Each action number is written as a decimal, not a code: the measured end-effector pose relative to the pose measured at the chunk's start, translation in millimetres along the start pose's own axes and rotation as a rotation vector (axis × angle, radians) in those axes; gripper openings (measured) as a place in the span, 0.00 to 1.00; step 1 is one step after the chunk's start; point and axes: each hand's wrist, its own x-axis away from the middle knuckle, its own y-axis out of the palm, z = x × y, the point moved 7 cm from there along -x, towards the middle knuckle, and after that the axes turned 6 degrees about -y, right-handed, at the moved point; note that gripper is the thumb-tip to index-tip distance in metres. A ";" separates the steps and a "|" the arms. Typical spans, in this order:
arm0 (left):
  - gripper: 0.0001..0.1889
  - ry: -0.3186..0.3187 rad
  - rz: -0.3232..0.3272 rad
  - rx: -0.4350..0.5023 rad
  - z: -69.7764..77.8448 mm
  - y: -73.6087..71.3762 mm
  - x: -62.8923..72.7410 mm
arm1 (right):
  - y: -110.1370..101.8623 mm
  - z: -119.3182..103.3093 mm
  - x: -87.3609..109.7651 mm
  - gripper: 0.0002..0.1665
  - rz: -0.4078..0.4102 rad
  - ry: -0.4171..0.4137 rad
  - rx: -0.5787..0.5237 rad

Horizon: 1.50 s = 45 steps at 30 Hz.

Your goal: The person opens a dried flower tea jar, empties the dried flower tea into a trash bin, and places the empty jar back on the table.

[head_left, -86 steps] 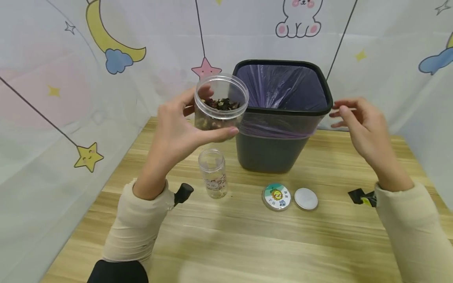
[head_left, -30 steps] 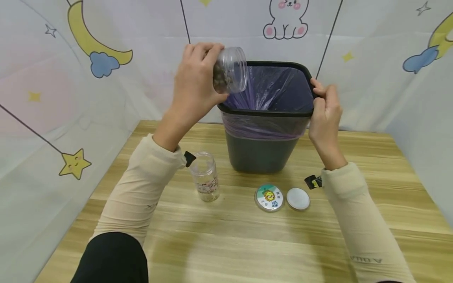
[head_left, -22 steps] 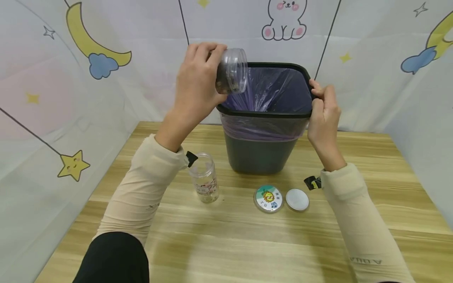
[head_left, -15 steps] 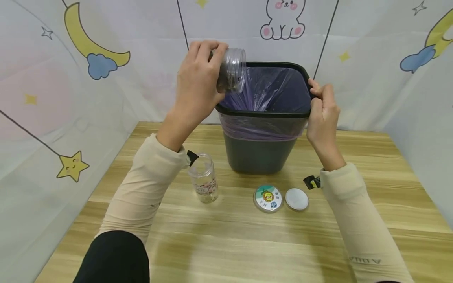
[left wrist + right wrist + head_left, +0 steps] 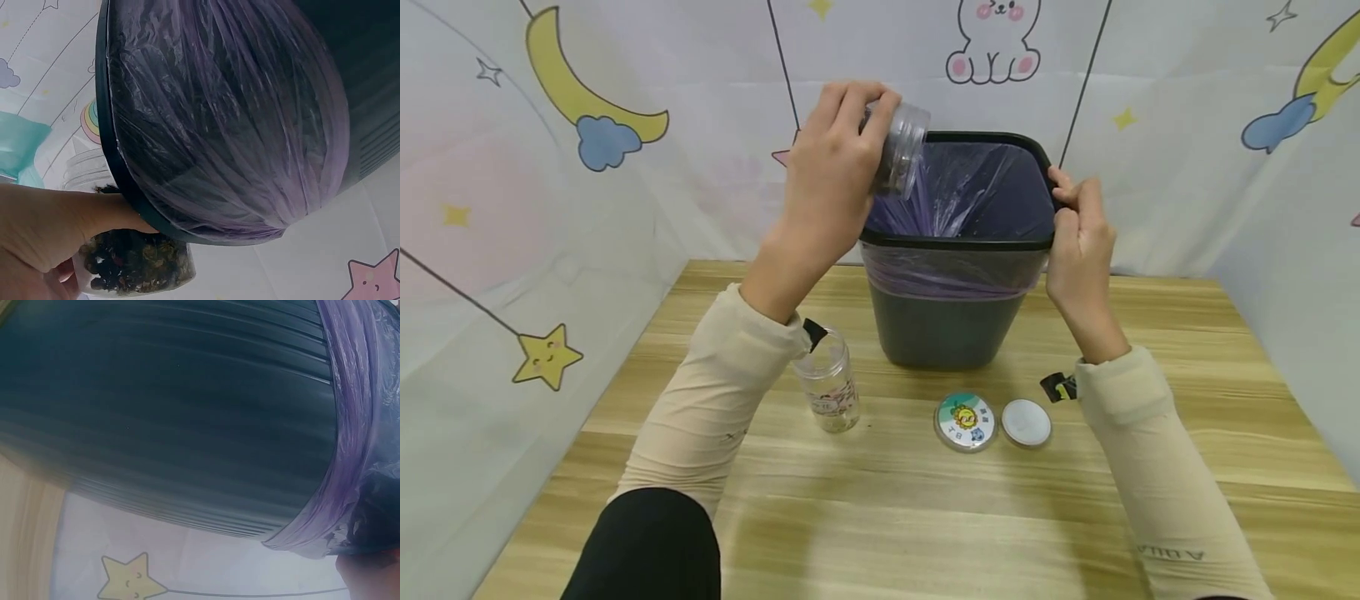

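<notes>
My left hand [image 5: 831, 183] grips a clear plastic jar [image 5: 910, 146] tipped on its side, mouth facing right, over the left rim of a dark trash can [image 5: 951, 329]. Through the jar wall in the left wrist view, dark dried leaf-like bits [image 5: 134, 262] show, and the thumb lies along the jar near the rim. My right hand [image 5: 1082, 258] holds the can's right rim, fingers over the edge and thumb on the near side. A purple bag [image 5: 951, 271] lines the can and folds down outside it.
A clear cylindrical jar [image 5: 833, 400] without a lid stands upright on the wooden table [image 5: 880, 517], partly behind the left sleeve. Right of it lie a round printed lid [image 5: 966, 422] and a smaller white lid [image 5: 1026, 422]. A patterned cloth [image 5: 880, 50] hangs behind the can.
From upright in front of the can, the jar has been raised and tipped over its left rim, lately tilting further and shifting right. My right hand has moved in and taken hold of the rim.
</notes>
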 end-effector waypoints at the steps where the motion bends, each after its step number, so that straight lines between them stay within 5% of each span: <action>1: 0.33 0.000 0.000 -0.003 0.1 0.5 -0.2 | 0.4 -0.1 0.0 0.19 0.000 0.000 -0.004; 8: 0.35 -0.001 0.007 -0.011 -1.8 1.2 -0.7 | 1.4 0.1 0.4 0.19 -0.005 0.016 -0.004; 18: 0.30 0.081 0.091 -0.033 2.7 0.6 -1.2 | 0.8 -0.1 0.3 0.19 -0.010 0.015 0.008; 33: 0.29 0.073 0.076 -0.021 1.7 -0.2 -2.2 | 1.0 -1.1 -0.2 0.19 -0.020 0.012 -0.001; 45: 0.26 0.103 0.137 -0.051 5.3 -1.4 -3.5 | -0.3 -0.4 -0.1 0.19 -0.020 0.013 -0.002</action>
